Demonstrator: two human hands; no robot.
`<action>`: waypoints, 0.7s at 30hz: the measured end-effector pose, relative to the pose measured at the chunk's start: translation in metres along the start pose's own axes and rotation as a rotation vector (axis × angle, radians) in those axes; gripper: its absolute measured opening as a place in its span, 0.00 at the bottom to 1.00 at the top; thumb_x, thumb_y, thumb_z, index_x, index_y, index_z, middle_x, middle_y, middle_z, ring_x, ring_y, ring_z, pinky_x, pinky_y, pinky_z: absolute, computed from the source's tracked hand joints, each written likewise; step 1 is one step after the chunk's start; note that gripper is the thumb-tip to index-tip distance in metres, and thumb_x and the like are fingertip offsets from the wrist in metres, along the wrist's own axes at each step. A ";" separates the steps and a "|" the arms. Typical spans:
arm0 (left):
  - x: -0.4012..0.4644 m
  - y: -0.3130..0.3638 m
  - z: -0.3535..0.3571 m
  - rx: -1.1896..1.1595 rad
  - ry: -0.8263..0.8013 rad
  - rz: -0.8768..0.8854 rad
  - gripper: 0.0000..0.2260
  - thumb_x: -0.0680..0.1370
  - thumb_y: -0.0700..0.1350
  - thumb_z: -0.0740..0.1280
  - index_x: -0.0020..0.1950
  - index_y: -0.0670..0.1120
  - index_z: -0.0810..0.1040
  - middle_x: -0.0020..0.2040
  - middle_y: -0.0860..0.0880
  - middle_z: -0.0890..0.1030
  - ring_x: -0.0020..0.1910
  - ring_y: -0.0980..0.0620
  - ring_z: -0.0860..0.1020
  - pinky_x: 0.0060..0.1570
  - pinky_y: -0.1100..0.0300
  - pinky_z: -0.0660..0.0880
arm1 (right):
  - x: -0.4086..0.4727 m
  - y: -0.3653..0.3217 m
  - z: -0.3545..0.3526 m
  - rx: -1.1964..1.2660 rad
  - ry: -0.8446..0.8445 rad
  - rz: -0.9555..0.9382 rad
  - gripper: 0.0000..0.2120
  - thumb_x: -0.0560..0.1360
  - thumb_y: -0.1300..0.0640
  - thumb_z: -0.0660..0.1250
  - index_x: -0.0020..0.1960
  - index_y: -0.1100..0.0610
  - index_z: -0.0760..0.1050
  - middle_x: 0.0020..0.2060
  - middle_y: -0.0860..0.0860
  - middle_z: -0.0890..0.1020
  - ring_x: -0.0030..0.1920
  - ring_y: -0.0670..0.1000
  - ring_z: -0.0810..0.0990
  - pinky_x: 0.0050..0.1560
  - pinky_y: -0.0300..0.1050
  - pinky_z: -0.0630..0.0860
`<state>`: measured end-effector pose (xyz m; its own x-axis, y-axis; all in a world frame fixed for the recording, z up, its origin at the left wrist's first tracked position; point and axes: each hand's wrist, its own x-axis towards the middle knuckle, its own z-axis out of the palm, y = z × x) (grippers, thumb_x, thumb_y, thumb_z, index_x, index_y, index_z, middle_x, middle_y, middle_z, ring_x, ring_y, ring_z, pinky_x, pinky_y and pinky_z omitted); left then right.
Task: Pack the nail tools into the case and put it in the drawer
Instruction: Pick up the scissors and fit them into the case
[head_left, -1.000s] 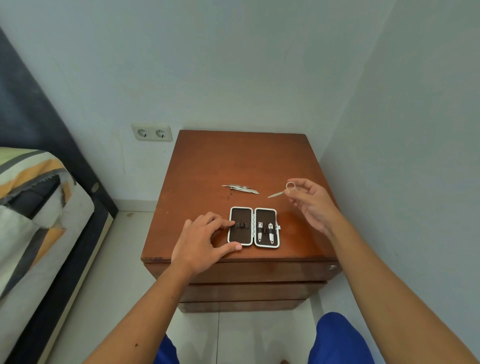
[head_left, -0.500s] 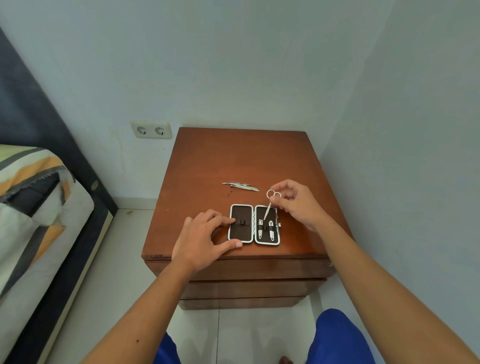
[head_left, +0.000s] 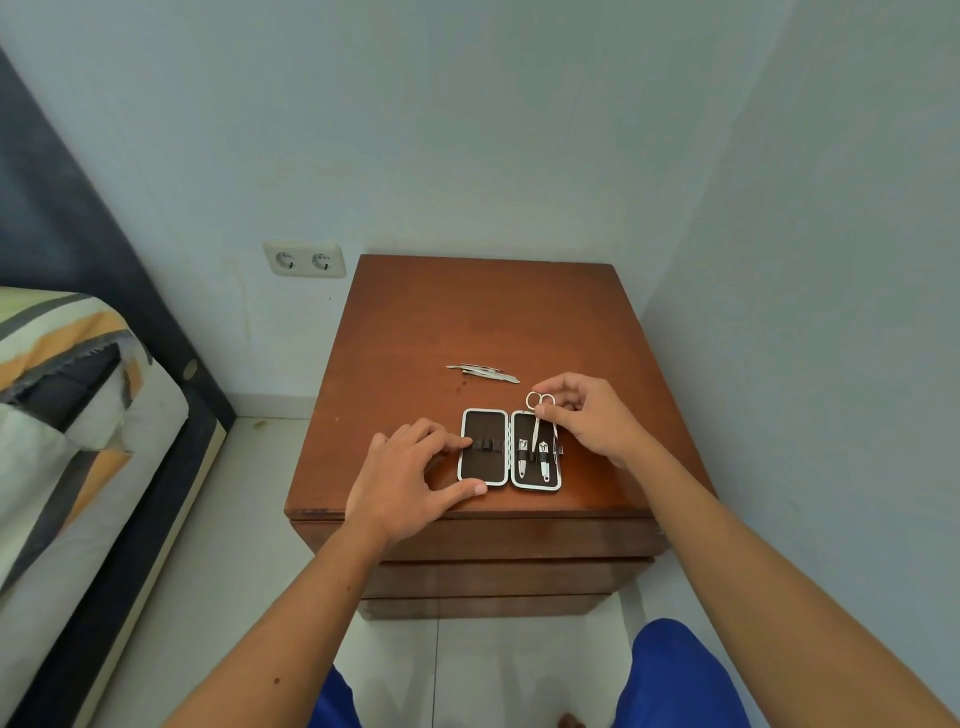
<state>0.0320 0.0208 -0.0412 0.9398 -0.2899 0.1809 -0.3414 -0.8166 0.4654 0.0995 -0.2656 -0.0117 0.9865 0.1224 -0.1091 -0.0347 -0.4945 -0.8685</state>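
— Where is the case?

— The case (head_left: 509, 449) lies open and flat near the front edge of the nightstand (head_left: 467, 322), both halves facing up. The right half holds two small tools (head_left: 534, 459) under its straps.

— And the hands?

— The left hand (head_left: 410, 480) rests on the nightstand with fingers spread: the index tip presses the left half by its strap, the thumb touches the near left corner. The right hand (head_left: 587, 415) pinches the scissors (head_left: 537, 415) at the ring handles between thumb and fingertips, blades pointing down into the right half, over the straps.

— Anything still out?

— A few loose tools (head_left: 483, 371) lie in a bunch farther back, apart from the case.

— The drawers?

— The drawers (head_left: 509, 540) look shut. A socket (head_left: 304, 260) sits on the wall and a bed (head_left: 67, 405) stands at the left.
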 end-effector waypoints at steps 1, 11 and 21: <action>0.000 0.000 0.000 0.001 0.000 -0.001 0.29 0.73 0.78 0.63 0.68 0.64 0.78 0.62 0.64 0.75 0.61 0.60 0.74 0.61 0.52 0.71 | 0.000 0.000 0.000 0.008 0.000 0.001 0.10 0.78 0.56 0.76 0.57 0.47 0.83 0.45 0.50 0.89 0.45 0.43 0.84 0.53 0.46 0.80; 0.000 0.001 0.000 0.012 -0.001 -0.004 0.30 0.73 0.78 0.62 0.67 0.63 0.78 0.61 0.65 0.74 0.60 0.61 0.73 0.61 0.51 0.70 | -0.018 -0.006 0.003 -0.347 -0.053 -0.171 0.10 0.76 0.51 0.77 0.57 0.47 0.85 0.53 0.43 0.76 0.39 0.45 0.74 0.45 0.37 0.71; -0.002 0.003 -0.002 0.001 0.007 0.004 0.30 0.73 0.78 0.61 0.66 0.62 0.79 0.60 0.65 0.74 0.59 0.60 0.73 0.59 0.52 0.69 | -0.040 0.002 0.004 -0.423 -0.148 -0.181 0.30 0.72 0.44 0.79 0.71 0.48 0.78 0.60 0.40 0.72 0.52 0.41 0.74 0.53 0.34 0.70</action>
<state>0.0297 0.0201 -0.0388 0.9384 -0.2897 0.1884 -0.3451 -0.8159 0.4639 0.0597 -0.2674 -0.0108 0.9361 0.3447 -0.0692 0.2337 -0.7571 -0.6101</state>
